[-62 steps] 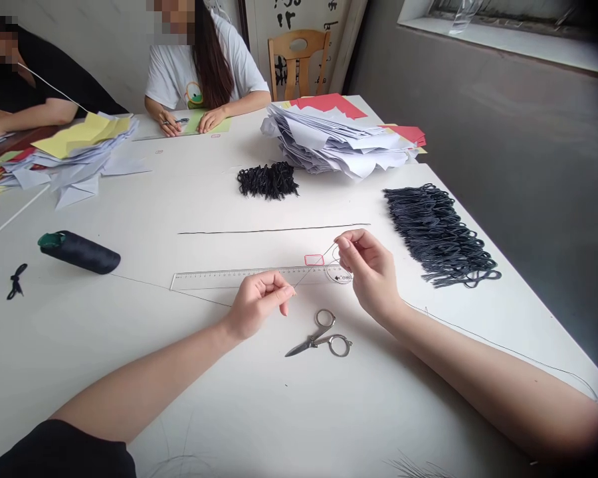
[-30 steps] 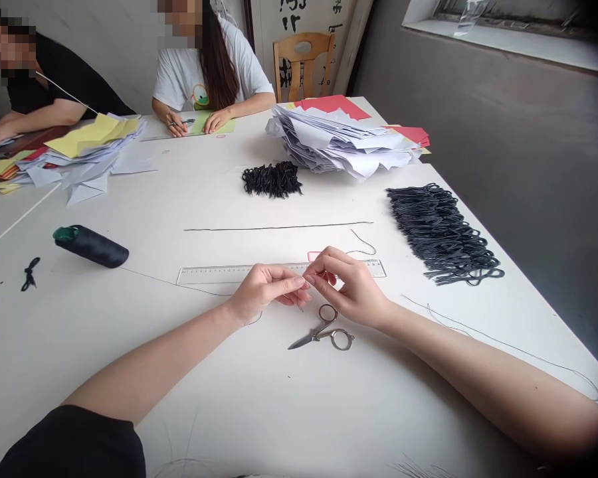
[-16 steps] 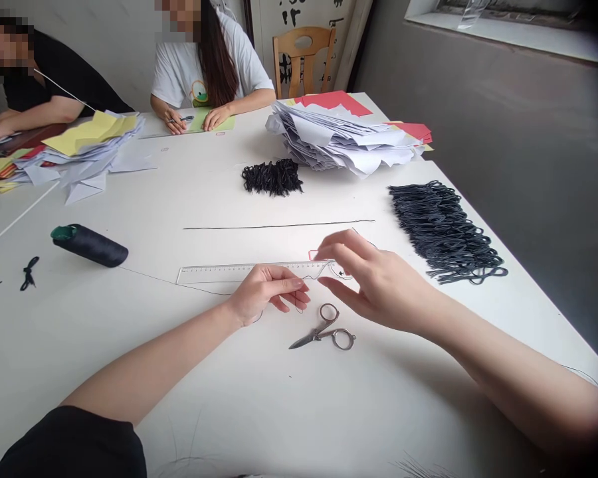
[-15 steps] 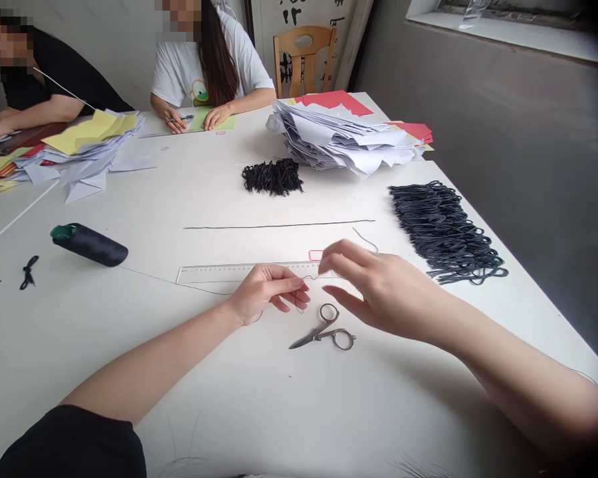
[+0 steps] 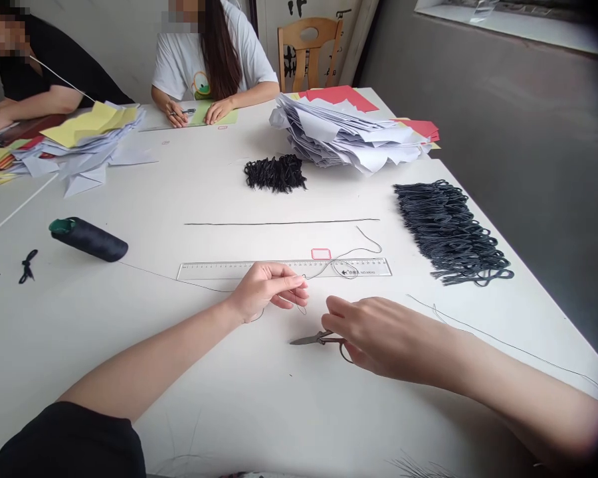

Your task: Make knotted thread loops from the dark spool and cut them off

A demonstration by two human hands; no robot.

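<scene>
1. Left hand (image 5: 266, 290): fingers pinched shut on black thread (image 5: 349, 252), just below the steel ruler (image 5: 284, 269).
2. Right hand (image 5: 373, 332): half open over the scissors (image 5: 309, 340); grip cannot be determined.
3. White table (image 5: 204, 398): black cord loops (image 5: 448, 229) lie right.
4. Room: grey wall (image 5: 503, 166) right; wooden chair (image 5: 309, 50) far.

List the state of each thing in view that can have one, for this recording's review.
left hand: fingers pinching thread
thin thread: curving loosely over the ruler
right hand: over the scissors' handles, grip unclear
scissors: blades closed, lying flat
transparent ruler: lying flat
black thread spool: lying on its side
dark loop bundle: spread flat
</scene>
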